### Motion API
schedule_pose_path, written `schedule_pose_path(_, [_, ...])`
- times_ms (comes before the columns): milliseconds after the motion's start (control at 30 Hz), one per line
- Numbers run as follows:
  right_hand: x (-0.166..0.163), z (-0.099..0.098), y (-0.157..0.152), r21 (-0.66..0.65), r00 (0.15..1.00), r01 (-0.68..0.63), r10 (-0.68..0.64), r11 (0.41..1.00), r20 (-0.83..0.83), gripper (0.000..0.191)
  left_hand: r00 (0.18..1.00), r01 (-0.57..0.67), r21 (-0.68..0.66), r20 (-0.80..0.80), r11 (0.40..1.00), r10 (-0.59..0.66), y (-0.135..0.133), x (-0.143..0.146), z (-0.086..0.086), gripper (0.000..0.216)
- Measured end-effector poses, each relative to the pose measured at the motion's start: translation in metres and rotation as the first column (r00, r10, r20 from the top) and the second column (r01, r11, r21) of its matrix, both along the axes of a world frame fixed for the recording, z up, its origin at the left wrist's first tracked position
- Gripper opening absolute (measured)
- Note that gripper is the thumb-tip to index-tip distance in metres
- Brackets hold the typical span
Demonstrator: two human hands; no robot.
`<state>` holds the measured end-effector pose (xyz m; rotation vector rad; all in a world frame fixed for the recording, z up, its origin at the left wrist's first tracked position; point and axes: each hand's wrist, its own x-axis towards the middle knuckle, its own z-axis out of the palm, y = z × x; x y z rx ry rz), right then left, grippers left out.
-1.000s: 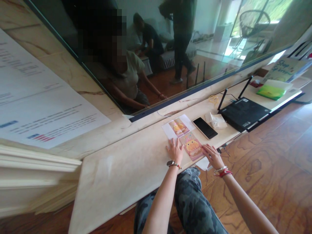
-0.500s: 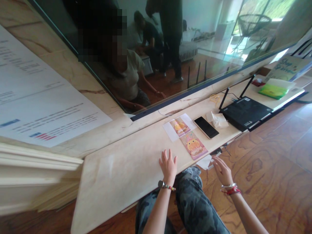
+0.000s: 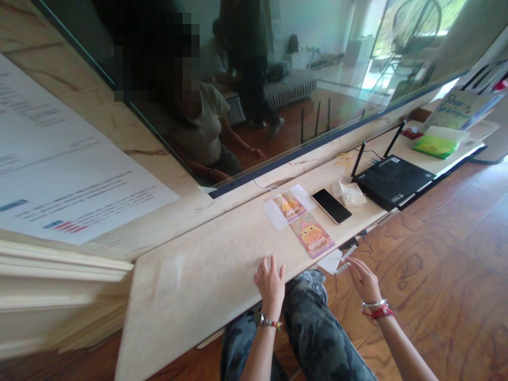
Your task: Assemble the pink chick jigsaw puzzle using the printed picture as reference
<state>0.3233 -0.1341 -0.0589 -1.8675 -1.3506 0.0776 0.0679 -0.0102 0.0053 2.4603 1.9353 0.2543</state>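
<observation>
My left hand [image 3: 271, 283] lies flat on the front edge of the pale marble shelf [image 3: 198, 286], fingers spread, holding nothing. My right hand [image 3: 363, 278] hovers below the shelf edge over my camouflage trousers [image 3: 317, 328]. Its fingertips are at a thin white pen-like stick [image 3: 343, 258] and a white paper scrap [image 3: 330, 261]; whether it grips the stick is unclear. A pink card with a yellow cartoon figure [image 3: 313, 239] lies on the shelf just beyond both hands. Behind it is a white sheet with a similar picture [image 3: 289, 206].
A black phone [image 3: 332, 206], a crumpled tissue [image 3: 351, 194], a black router with antennas [image 3: 391, 181] and a green packet [image 3: 435, 145] sit further right on the shelf. A dark reflective screen [image 3: 317, 63] and a printed poster [image 3: 59, 159] line the wall. Other people show in the reflection.
Both hands have pulled back from the pink card towards me. The left now rests on the shelf edge; the right has dropped below it to the white stick and paper.
</observation>
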Motion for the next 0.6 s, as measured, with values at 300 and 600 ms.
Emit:
schedule_pose_path(300, [0.003,-0.005,0.002,0.009,1.0,0.011,-0.011,1.0,0.008,0.029,1.0,-0.008,0.015,0.013,1.0,0.008,-0.002,0.001,0.002,0.041])
schedule_pose_path(600, [0.024,0.002,0.047,-0.013,0.978,-0.084,0.085,0.996,0.192,0.039,0.996,0.08,-0.036,-0.022,0.996,-0.081,-0.003,0.026,-0.003,0.045])
